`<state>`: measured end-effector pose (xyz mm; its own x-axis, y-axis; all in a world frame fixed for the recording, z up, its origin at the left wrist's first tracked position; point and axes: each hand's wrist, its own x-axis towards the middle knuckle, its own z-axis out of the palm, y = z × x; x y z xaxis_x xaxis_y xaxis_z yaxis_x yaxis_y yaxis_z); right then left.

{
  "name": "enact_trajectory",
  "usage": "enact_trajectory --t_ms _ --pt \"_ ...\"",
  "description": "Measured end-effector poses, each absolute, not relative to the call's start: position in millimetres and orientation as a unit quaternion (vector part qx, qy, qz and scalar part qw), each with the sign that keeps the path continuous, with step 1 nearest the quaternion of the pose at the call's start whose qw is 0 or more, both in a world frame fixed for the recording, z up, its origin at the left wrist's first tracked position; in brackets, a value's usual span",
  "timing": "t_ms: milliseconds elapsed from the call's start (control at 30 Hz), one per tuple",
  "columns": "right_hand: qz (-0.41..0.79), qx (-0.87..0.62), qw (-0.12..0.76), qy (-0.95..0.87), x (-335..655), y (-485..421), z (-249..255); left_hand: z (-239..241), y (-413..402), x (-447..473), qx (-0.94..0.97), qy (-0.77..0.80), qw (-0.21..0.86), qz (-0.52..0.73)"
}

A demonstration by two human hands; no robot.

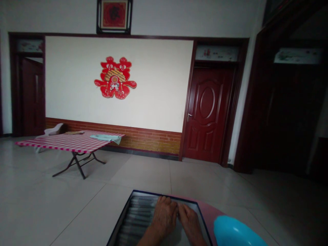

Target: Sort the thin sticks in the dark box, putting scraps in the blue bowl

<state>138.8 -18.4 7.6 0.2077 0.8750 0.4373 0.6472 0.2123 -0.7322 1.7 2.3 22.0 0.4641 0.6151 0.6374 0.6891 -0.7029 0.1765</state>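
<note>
Head view: the left hand [164,217] and right hand [189,223] lay palm-down on rows of thin grey strips [137,215] in a shallow box [120,218]. Whether either grip had closed was unclear; the strips seemed light, stiff, best lifted by their edges.

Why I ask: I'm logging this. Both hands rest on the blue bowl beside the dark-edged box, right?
No: in the head view, the left hand and right hand rest on the grey rows inside the dark-edged box, not the blue bowl.
</note>
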Motion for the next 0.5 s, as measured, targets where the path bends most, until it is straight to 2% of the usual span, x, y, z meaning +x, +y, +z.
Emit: enact_trajectory --t_ms 133,233,400,500 --pt "0.101 -0.654 0.496 -0.562 144 -15 8 26 2 1 -0.81 -0.367 0.076 -0.45" --pt "0.136 -0.658 0.527 -0.52 144 -14 10 18 6 2 -0.793 -0.397 0.083 -0.455" --pt "0.221 -0.583 0.581 -0.523 129 -19 13 12 13 0 -0.765 -0.457 -0.008 -0.453" --pt "0.237 -0.545 0.562 -0.575 119 -21 10 11 19 -3 -0.749 -0.438 -0.08 -0.491"
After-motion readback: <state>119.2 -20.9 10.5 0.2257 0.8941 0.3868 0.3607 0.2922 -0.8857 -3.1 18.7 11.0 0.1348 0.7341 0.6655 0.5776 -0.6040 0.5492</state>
